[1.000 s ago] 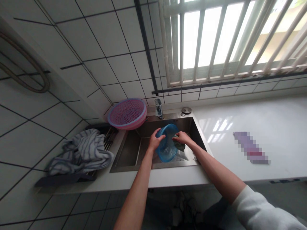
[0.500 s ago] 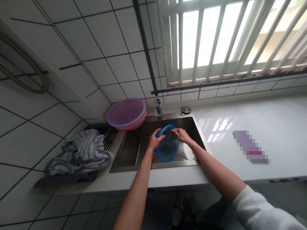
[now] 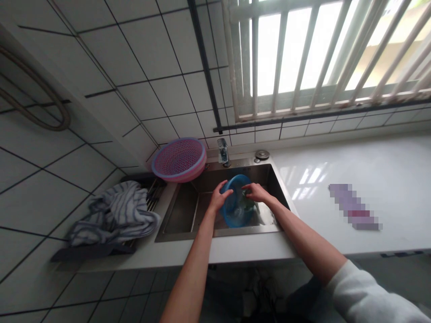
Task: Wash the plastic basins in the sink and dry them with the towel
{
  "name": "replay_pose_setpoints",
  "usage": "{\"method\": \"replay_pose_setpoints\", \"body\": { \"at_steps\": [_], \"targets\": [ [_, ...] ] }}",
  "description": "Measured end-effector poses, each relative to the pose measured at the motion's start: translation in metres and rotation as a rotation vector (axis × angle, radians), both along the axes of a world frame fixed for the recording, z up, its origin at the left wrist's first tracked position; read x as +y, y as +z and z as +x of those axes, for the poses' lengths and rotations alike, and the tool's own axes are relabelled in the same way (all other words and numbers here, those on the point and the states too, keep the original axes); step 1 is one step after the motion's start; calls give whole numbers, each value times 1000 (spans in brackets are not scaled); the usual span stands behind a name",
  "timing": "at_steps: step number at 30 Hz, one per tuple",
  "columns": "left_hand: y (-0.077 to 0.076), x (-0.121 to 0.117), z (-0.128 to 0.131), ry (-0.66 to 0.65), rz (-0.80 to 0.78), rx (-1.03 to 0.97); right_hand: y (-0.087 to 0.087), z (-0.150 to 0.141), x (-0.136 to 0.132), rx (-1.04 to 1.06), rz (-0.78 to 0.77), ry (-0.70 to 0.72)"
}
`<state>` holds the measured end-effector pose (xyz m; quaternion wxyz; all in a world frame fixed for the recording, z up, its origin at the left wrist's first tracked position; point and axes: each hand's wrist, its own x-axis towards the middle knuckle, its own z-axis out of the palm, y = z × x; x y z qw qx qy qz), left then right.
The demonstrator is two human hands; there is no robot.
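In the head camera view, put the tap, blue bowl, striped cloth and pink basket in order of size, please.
As they look, largest to smallest:
1. Striped cloth
2. Pink basket
3. Blue bowl, partly hidden by hands
4. Tap

That plastic basin [image 3: 230, 215] is see-through blue, the cloth [image 3: 249, 202] dull green; the colander [image 3: 179, 158] over there pink, rimmed pale blue, the towel [image 3: 116, 208] striped dark on whitish.

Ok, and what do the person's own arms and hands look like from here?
Both the left hand and right hand are ungloved, with no watch or bracelet showing. A loose, plain, light grey sleeve covers the right arm around the elbow, leaving the forearm bare. The left forearm is bare; no sleeve shows there.
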<state>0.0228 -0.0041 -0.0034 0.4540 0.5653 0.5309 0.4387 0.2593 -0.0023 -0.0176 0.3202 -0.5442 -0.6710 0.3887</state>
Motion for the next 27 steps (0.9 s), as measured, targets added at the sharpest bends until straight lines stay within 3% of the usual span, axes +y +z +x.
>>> {"method": "replay_pose_setpoints", "body": {
  "at_steps": [4, 6, 12, 19, 21, 24, 27],
  "targets": [
    [-2, -2, 0, -16, -82, -46, 1, -9, 0, 201, -7, 214],
    [-2, -2, 0, -29, -127, -104, 3, -12, -1, 176, -19, 234],
    [-1, -3, 2, -53, -167, -165, 13, -9, -8, -212, 45, 69],
    [2, -4, 2, -23, -175, -161, 17, -5, -4, -295, 101, -304],
    [3, -5, 3, -25, -193, -194, 12, -5, -2, -305, 53, -336],
    [6, -8, 5, -21, -217, -240, 4, -5, -2, -232, -117, -272],
    [10, -11, 6, -15, -232, -253, 4, -5, -2, 131, -316, -136]
  ]
}}
